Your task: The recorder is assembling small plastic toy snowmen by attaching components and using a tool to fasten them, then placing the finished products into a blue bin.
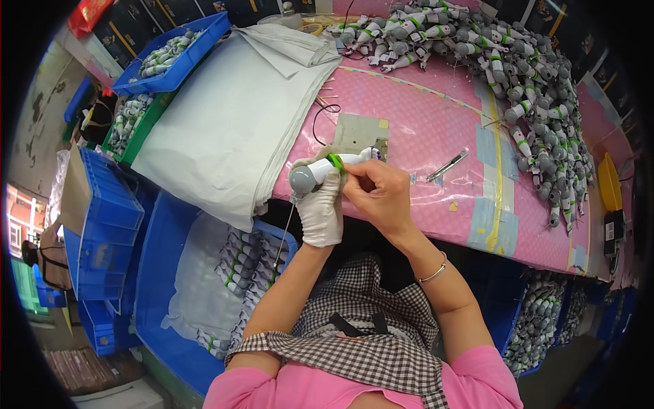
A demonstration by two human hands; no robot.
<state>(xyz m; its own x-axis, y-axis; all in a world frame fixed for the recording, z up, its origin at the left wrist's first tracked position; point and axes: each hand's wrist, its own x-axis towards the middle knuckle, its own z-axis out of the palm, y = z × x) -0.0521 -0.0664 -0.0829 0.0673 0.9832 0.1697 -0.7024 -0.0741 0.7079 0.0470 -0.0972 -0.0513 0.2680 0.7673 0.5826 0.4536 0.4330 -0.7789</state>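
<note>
In my gloved left hand [323, 215] lies a toy arm [315, 170], white with a grey ball-shaped shoulder and a bright green band. A thin metal rod [285, 235] hangs down from its grey end. My bare right hand [379, 194] is closed at the green band, thumb and finger pinched against it; whether anything small sits between them is hidden. Just beyond the toy arm, a grey metal plate [355, 131] lies on the pink-covered table [409, 129]. To the right rests a slim cutter knife [447, 165], apart from both hands.
A large heap of similar toy arms [524, 95] covers the table's back and right. White sheets [231, 116] are stacked at left. Blue [216, 27] and green [163, 102] bins with parts stand beyond them. A big blue crate [160, 273] with rows of parts sits at lower left.
</note>
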